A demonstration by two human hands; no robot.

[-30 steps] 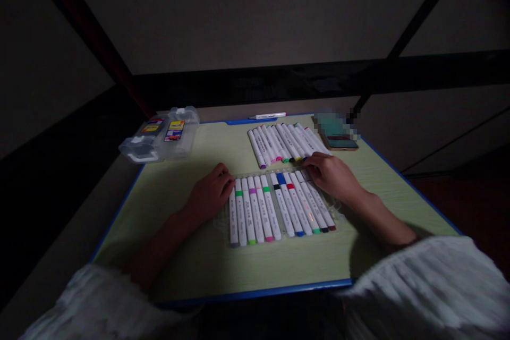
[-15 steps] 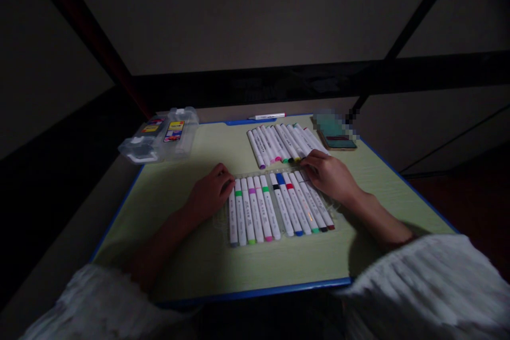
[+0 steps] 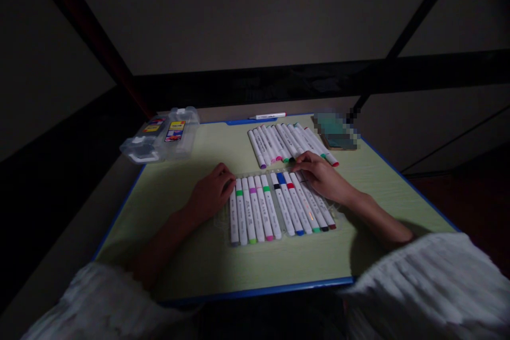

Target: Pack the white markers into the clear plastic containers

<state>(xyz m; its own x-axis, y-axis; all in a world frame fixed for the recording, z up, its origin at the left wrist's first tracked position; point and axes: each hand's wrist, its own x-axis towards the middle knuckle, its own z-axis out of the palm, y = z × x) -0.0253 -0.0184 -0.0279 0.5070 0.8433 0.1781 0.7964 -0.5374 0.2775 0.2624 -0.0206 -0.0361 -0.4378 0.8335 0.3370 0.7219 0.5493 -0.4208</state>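
Observation:
A clear plastic tray [image 3: 283,213] lies on the table, holding two groups of white markers [image 3: 260,210] with coloured caps and bands. Beside its far left corner is my left hand [image 3: 213,189], fingers curled in and tips against the corner by the grey-ended marker [image 3: 234,218]. My right hand [image 3: 322,175] arches over the far right part of the tray, covering the tops of several markers. Its fingertips are drawn together near the tray's far edge; what they grip, if anything, is hidden. Beyond the tray lies a row of loose markers [image 3: 274,143].
A clear carry case [image 3: 187,143] with coloured labels lies at the far left of the green table [image 3: 191,271]. One marker [image 3: 269,116] rests along the back edge by a blue strip. At the far right is a green, partly pixelated flat object [image 3: 332,130].
My right hand has slid slightly left along the tops of the markers, uncovering the lower ends of loose markers at the right. My left hand stays at the tray's corner.

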